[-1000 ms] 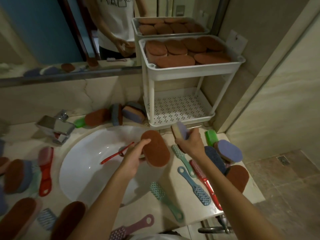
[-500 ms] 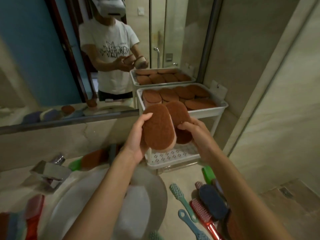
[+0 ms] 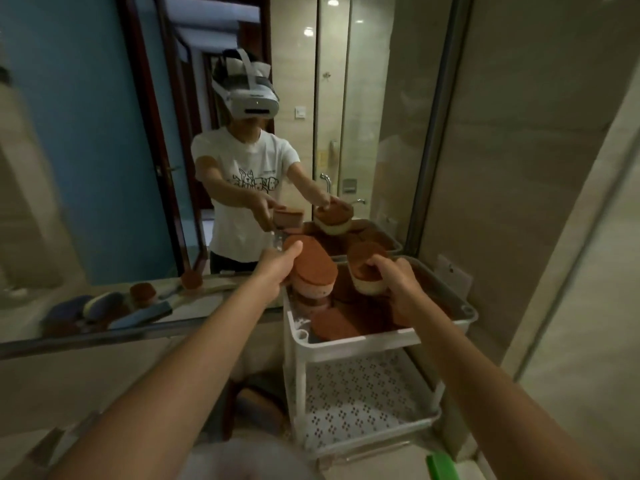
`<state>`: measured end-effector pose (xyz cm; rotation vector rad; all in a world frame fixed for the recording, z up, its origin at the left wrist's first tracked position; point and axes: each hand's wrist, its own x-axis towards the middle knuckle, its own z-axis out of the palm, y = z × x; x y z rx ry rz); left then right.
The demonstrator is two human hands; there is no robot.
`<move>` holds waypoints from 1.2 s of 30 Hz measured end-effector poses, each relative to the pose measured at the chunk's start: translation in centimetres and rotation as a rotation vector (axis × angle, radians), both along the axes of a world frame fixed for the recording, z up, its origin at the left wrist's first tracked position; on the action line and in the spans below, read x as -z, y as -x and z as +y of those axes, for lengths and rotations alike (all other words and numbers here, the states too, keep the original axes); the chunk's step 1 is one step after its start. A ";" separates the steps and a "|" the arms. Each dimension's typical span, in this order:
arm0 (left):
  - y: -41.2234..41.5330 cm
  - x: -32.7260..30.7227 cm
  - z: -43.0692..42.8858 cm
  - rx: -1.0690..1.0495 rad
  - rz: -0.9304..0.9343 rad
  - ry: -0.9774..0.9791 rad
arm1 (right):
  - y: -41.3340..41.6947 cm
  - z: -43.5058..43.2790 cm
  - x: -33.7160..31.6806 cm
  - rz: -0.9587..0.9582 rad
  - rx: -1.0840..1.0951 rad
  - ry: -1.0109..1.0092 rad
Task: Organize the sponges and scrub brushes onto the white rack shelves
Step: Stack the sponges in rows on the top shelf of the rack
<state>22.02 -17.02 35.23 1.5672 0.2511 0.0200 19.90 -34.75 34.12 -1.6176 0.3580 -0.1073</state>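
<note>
A white two-shelf rack stands against the mirror and the right wall. Its top shelf holds several brown sponges. My left hand grips a brown-topped pink sponge over the shelf's left side, above another pink sponge. My right hand grips a brown-topped cream sponge over the middle of the top shelf. The perforated lower shelf has nothing on it.
The mirror behind the rack reflects a person in a headset and sponges on the counter. A green brush end pokes in at the bottom right. The white basin rim is blurred at the bottom edge. A glass partition stands right of the rack.
Both hands have carried their sponges up from the counter to over the rack's top shelf. The view has tilted upward, so the counter and brushes have dropped out of sight.
</note>
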 end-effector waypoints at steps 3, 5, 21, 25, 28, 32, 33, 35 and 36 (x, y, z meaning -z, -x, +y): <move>-2.5 1.1 -0.1 0.016 0.026 -0.155 | -1.4 0.5 0.2 0.007 -0.047 0.024; -3.3 1.9 0.0 0.016 0.031 -0.243 | -2.0 0.9 0.4 0.014 -0.072 0.038; -4.9 3.3 -0.4 0.017 -0.042 -0.781 | -3.4 1.0 1.7 0.048 -0.091 0.117; -4.7 3.0 -0.1 0.017 -0.062 -0.827 | -3.5 1.2 1.7 0.022 -0.096 0.137; -4.3 2.8 -0.3 0.031 -0.097 -0.803 | -3.3 1.3 1.9 0.016 -0.092 0.137; -3.5 2.6 -0.7 0.027 -0.104 -0.765 | -3.3 1.3 2.1 0.017 -0.074 0.178; -3.2 2.6 -0.8 0.030 -0.106 -0.785 | -3.4 1.3 2.2 0.016 -0.082 0.190; -2.9 2.7 -0.8 0.042 -0.116 -0.827 | -3.5 1.4 2.2 0.015 -0.100 0.207; -2.8 2.8 -0.9 0.051 -0.121 -0.835 | -3.6 1.4 2.3 0.017 -0.103 0.205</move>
